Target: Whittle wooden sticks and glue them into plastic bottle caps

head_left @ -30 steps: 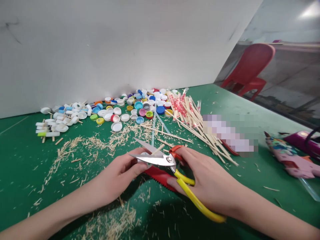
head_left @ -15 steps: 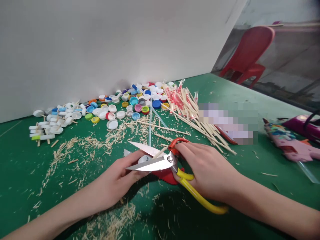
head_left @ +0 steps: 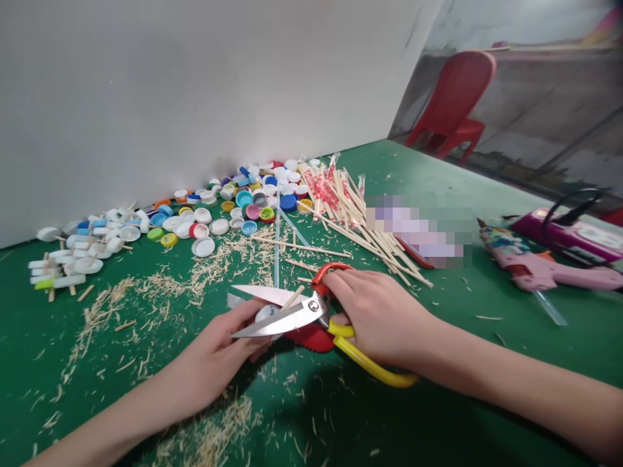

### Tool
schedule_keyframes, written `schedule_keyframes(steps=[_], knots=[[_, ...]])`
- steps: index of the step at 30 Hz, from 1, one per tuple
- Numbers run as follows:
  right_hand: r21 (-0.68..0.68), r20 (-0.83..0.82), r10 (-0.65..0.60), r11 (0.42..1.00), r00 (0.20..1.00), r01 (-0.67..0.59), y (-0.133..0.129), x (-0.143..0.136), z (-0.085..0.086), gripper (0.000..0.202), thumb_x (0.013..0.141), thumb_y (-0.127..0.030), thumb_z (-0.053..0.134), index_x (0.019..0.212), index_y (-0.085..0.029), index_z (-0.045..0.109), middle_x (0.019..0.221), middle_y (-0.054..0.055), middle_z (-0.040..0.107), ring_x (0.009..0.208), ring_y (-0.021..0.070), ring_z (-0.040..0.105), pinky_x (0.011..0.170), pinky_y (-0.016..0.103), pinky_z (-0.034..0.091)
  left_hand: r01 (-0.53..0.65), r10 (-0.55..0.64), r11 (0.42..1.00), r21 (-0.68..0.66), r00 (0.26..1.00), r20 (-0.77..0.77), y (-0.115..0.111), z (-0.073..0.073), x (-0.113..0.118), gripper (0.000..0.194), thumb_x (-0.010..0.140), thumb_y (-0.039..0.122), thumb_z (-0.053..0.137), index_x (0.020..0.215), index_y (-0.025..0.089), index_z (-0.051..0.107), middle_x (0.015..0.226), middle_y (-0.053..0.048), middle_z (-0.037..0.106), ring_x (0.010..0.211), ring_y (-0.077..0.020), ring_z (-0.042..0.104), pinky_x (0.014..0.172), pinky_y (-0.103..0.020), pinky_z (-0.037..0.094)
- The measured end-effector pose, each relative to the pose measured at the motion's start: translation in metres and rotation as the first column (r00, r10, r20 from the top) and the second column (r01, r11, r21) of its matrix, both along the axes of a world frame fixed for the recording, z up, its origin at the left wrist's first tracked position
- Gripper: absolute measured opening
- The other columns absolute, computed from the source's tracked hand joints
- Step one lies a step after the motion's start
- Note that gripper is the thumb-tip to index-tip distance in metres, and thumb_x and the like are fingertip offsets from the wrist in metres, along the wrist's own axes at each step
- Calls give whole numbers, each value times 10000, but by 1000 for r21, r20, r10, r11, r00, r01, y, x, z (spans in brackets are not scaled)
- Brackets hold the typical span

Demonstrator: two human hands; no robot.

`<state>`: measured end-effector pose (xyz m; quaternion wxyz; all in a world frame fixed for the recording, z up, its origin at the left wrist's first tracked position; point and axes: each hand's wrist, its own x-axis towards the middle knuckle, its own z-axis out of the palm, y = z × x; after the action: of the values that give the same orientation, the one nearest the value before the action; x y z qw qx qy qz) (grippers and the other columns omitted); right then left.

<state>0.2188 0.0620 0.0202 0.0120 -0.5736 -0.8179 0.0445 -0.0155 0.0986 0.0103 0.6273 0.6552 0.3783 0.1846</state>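
Note:
My left hand (head_left: 209,353) pinches a white bottle cap (head_left: 265,314) between thumb and fingers. A short wooden stick (head_left: 293,298) rises at a slant from beside the cap; where it joins is hidden behind a blade. In my right hand (head_left: 382,318) is a pair of scissors (head_left: 280,322) with red and yellow handles, the fingers wrapped round them. The blades are spread, pointing left, with the stick lying between them near the pivot. Beneath the scissors shows a red object (head_left: 315,338) with a toothed edge, mostly covered.
Loose bottle caps (head_left: 219,226) are heaped by the wall. Left of them stand joined caps and sticks (head_left: 71,266). Wooden chopsticks (head_left: 370,233), some in wrappers, lie behind my right hand. A pink glue gun (head_left: 533,269) is at the right. Wood shavings (head_left: 214,428) litter the green table.
My view has turned slightly right, so everything appears further left. Both hands keep their holds, and the scissor blades remain spread about the stick.

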Motion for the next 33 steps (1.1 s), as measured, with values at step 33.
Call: schedule_keyframes(steps=[33], knots=[[-171, -284, -30, 985, 958, -20, -7, -4, 21, 113, 755, -171, 555, 857, -184, 508, 909, 45, 612, 756, 170, 522, 657, 283, 367, 318, -55, 752, -578, 903, 426, 0, -15, -11, 254, 939, 372, 473, 820, 158, 543, 733, 7, 457, 631, -69, 457, 596, -228, 290]])
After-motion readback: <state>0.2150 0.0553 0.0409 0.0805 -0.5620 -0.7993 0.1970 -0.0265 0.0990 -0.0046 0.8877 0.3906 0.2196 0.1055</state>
